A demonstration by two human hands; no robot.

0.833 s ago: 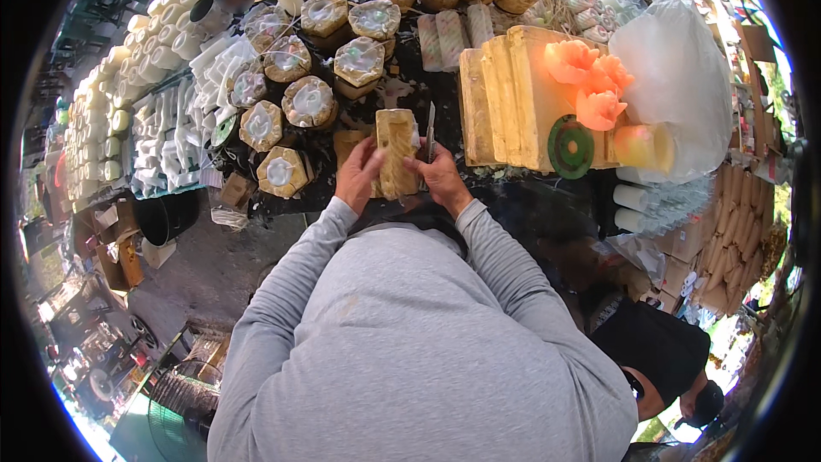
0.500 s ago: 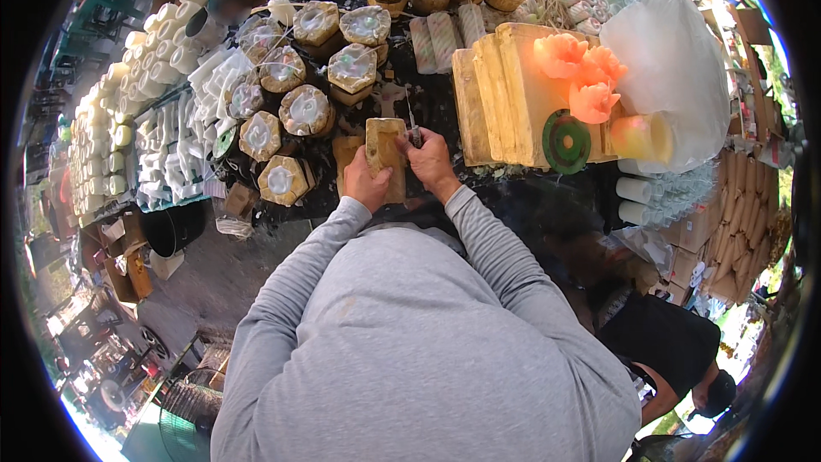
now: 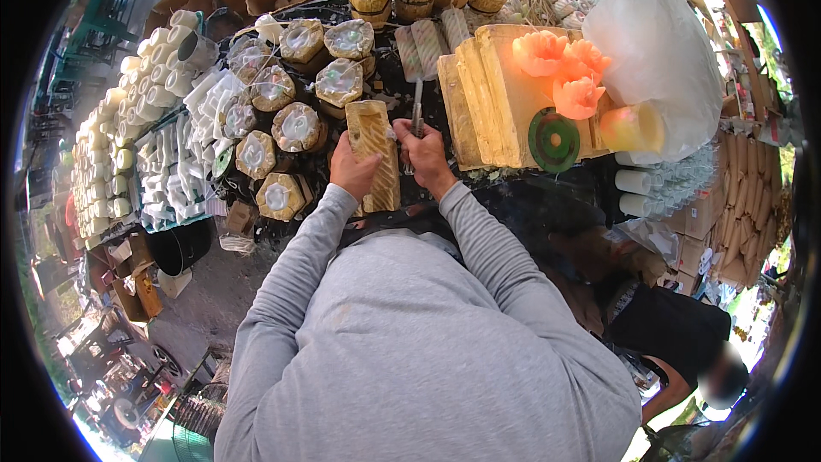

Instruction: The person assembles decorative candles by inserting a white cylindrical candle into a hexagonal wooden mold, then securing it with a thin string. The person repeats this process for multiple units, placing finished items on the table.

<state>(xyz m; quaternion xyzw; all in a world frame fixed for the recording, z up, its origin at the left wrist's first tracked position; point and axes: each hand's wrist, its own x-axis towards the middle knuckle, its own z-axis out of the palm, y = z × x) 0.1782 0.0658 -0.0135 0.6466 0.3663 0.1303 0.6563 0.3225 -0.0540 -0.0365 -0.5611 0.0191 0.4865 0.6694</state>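
Note:
In my left hand [image 3: 355, 169] is a long tan rectangular block [image 3: 375, 141] with diagonal grooves across its face, like half of a mould. My fingers grip it by the left edge, and it stands roughly upright before my body. My right hand [image 3: 425, 158] is closed around the handle of a knife [image 3: 418, 107], whose narrow metal blade points away from me. The knife is close to the block's right edge; whether they touch I cannot tell. Beyond the knife tip lie several pale twisted candles [image 3: 419, 50].
Left of my hands stand several tan hexagonal moulds [image 3: 299, 127] with pale fillings. To the right are large yellowish slabs [image 3: 479, 103], orange flower-shaped pieces [image 3: 575, 77], a green disc [image 3: 553, 139] and a plastic bag [image 3: 654, 60]. A person in black [image 3: 671, 329] is at lower right.
The block in my left hand now shows its grooved face, where a plainer face showed before. The knife has stayed in my right hand. The whole view has shifted slightly.

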